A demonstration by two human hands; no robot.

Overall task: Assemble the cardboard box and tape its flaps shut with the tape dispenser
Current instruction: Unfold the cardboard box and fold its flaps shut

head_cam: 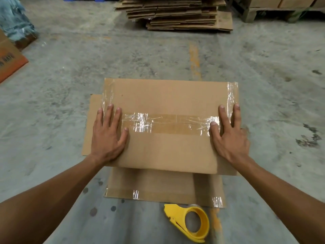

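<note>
pressing flat: left hand (107,136) & right hand (228,136) on taped cardboard box (168,152); fingers straight, spread, gripping nothing; tape dispenser (189,222) nearby

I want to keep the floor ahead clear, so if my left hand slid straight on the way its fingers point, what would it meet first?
The left hand lies flat on the cardboard box, fingers pointing away from you. It would first cross the clear tape strip along the box's left edge, then probably bare floor; the flattened cardboard stack lies further right.
</note>
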